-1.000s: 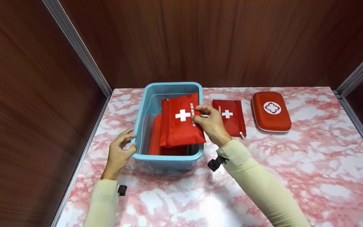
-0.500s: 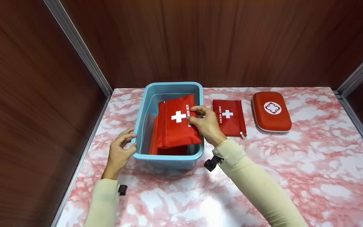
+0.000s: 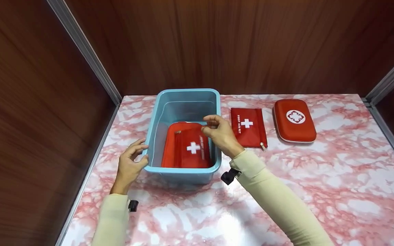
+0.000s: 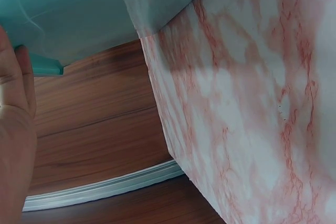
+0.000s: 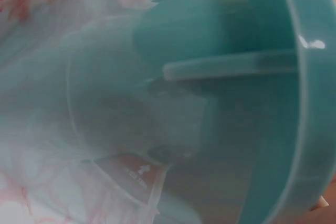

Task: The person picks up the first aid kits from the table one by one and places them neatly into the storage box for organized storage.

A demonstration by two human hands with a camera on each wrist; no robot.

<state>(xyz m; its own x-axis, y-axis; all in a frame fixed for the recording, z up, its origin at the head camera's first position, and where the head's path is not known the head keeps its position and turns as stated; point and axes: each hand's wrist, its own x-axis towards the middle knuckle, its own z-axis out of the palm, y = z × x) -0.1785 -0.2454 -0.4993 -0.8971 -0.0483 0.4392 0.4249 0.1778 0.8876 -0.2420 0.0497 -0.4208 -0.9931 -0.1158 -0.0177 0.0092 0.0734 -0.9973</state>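
Note:
In the head view a light blue plastic bin point(image 3: 183, 173) stands on the table, tilted slightly in perspective. My left hand point(image 3: 130, 165) rests its fingertips and thumb at the bin's left rim. The left wrist view shows that hand point(image 4: 14, 90) with extended fingers against the bin wall point(image 4: 79, 17). My right hand point(image 3: 220, 133) hovers at the right rim, fingers loosely bent, holding nothing. Below it, a red first aid pouch point(image 3: 183, 154) with a white cross lies in the bin, on a brighter red item point(image 3: 171, 143). The bin point(image 5: 310, 77) fills much of the right wrist view.
Right of the bin lies another red first aid pouch point(image 3: 248, 133) with a zip. Farther right is a red hard-shell first aid case point(image 3: 295, 128). Wood-grain panels point(image 3: 238, 48) rise behind and beside the pink-and-white marbled table point(image 3: 320, 184).
My right hand has shifted a little left and let go of the pouch, which has dropped into the bin. My left hand has stayed at the rim.

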